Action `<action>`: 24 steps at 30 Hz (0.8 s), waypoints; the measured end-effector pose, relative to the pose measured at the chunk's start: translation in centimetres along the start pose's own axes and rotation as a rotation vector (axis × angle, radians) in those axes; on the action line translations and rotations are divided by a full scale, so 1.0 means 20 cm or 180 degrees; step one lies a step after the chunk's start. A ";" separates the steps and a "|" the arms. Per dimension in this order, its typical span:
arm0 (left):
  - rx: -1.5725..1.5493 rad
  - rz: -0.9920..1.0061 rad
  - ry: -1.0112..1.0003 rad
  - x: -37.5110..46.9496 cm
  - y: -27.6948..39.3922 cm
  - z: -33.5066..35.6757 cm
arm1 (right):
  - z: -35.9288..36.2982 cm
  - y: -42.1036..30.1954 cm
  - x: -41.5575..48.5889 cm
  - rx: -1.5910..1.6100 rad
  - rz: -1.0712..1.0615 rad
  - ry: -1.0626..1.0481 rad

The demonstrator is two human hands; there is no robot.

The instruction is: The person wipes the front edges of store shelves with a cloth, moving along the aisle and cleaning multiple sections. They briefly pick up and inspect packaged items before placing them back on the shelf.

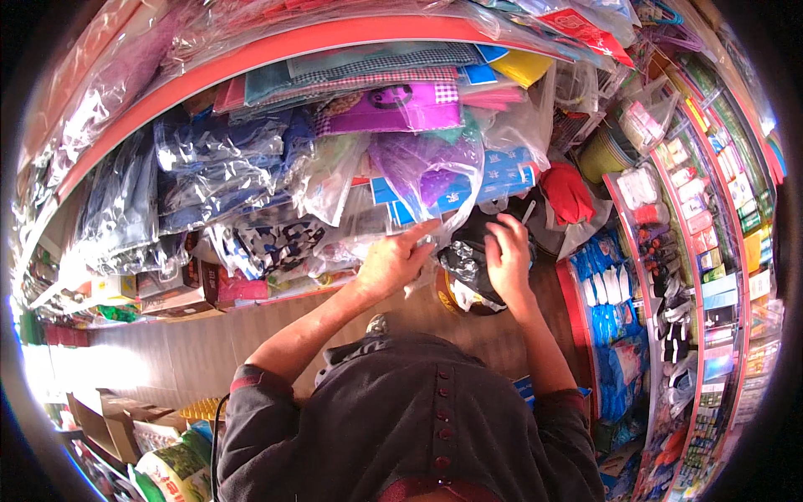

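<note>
My left hand [394,260] touches or holds the lower edge of a clear plastic bag [461,188] with purple contents; how its fingers close on it is unclear. My right hand [509,254], fingers bent and apart, is over a black plastic bag [472,251], and contact cannot be told. That black bag lies over a round bin [446,295] with white material inside. Behind the clear bag are blue printed packets [508,172]. Above it lies a purple package with checked trim [395,108], on folded checked cloth goods [351,66] in plastic.
A red-edged shelf [326,30] curves over the wrapped goods. Dark blue wrapped clothing [219,163] is at left, a red cloth item [568,193] at right. Stocked shelves [696,251] line the right side. Cardboard boxes [103,427] stand lower left on the wooden floor [251,345].
</note>
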State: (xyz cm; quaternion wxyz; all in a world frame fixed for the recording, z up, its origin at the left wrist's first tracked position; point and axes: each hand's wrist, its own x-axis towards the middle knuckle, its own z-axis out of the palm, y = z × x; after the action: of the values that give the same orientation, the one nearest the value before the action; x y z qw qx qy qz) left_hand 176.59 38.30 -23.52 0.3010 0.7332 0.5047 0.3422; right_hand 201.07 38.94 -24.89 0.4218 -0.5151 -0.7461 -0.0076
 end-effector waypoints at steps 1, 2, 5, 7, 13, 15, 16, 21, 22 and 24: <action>0.0260 0.0259 0.0066 -0.01 0.01 0.01 | -0.02 0.02 0.00 -0.0026 0.0045 0.0010; 0.0476 0.0217 0.0031 -0.02 0.02 0.01 | -0.04 0.04 -0.01 0.0002 0.0070 -0.0024; 0.0802 0.0335 -0.0014 -0.04 0.02 -0.01 | -0.06 0.06 -0.02 0.0016 0.0084 0.0015; 0.0796 0.0507 0.0085 -0.05 0.03 -0.02 | -0.06 0.04 -0.03 0.0170 0.0116 -0.0047; 0.0482 0.0371 -0.0147 -0.10 0.19 0.00 | -0.06 -0.10 0.02 0.0667 0.0064 0.0242; -0.0012 0.0371 -0.0141 -0.12 0.27 -0.01 | -0.09 -0.12 0.04 0.0831 -0.0015 0.0231; -0.0276 0.0323 -0.0262 -0.14 0.30 -0.02 | -0.11 -0.13 0.04 0.0889 -0.0084 0.0303; -0.0887 0.0067 -0.0900 -0.12 0.42 0.00 | -0.20 -0.16 -0.04 0.2315 0.0717 -0.1007; -0.1006 -0.0010 -0.0856 -0.11 0.43 0.02 | -0.21 -0.16 -0.05 0.2758 0.0739 -0.1305; -0.1662 -0.0145 -0.0771 -0.07 0.45 0.07 | -0.24 -0.16 -0.10 0.3399 0.0771 -0.1724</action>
State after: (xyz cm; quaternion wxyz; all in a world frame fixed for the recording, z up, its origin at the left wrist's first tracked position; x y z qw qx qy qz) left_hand 182.17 34.04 -17.59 0.5453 0.6549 0.3763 0.3636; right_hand 201.79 33.68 -21.76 0.4148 -0.2972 -0.6638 0.5468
